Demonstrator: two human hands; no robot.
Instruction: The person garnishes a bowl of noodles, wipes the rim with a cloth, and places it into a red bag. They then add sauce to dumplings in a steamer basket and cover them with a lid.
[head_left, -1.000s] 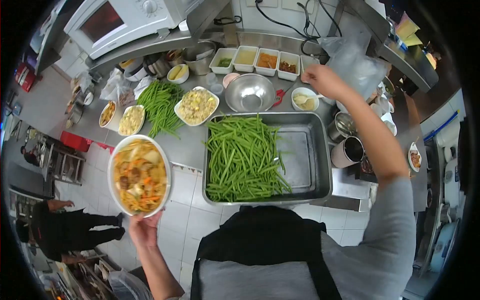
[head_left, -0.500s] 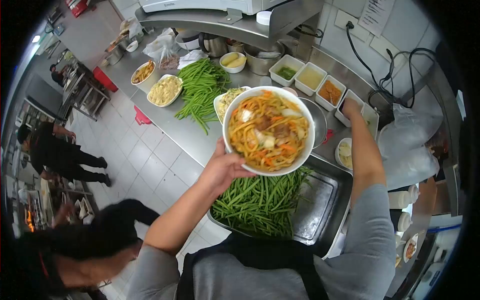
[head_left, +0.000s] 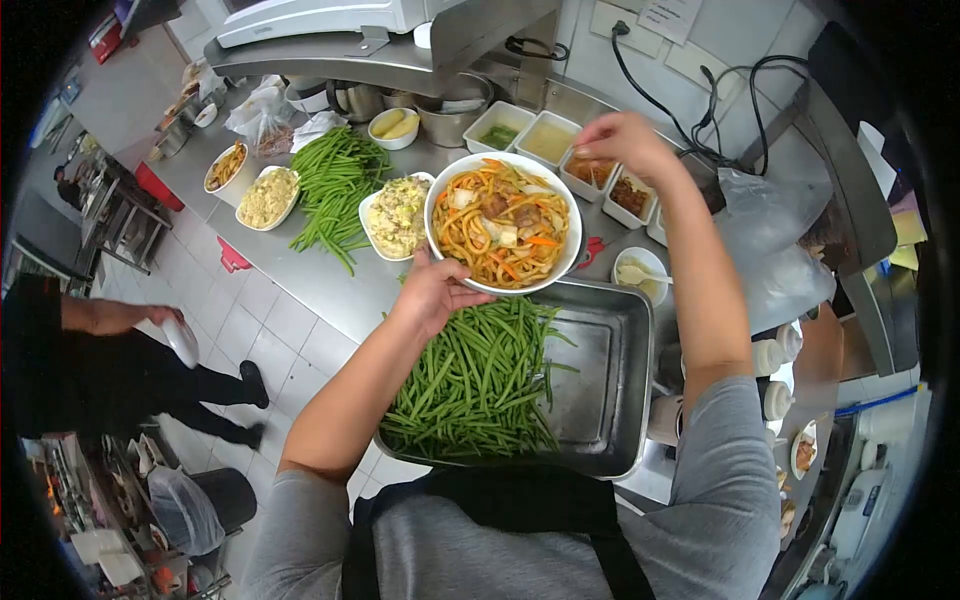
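Observation:
My left hand (head_left: 436, 294) grips a white bowl (head_left: 571, 252) by its lower left side, thumb at the rim. Stir-fried noodles (head_left: 500, 222) with carrot strips, cabbage and brown meat pieces fill it. My right hand (head_left: 632, 146) is raised to the right of the bowl, above a row of white containers. Its fingertips are pinched together over the container of orange-brown bits (head_left: 590, 170); whatever they hold is too small to make out. Beside that are containers of dark reddish-brown bits (head_left: 629, 196), yellowish contents (head_left: 548, 142) and chopped greens (head_left: 497, 136).
A steel tray (head_left: 640, 400) with cut green beans (head_left: 475, 385) lies before me. Beyond are a bunch of long beans (head_left: 330, 190), a creamy salad bowl (head_left: 372, 235), red-handled scissors (head_left: 592, 248) and a small bowl with a spoon (head_left: 655, 290). A person (head_left: 90, 360) stands at left.
My right hand has lifted out of the containers and moved left over the row. The noodle bowl stays in my left hand. A person at lower left has left the view; another stands nearer.

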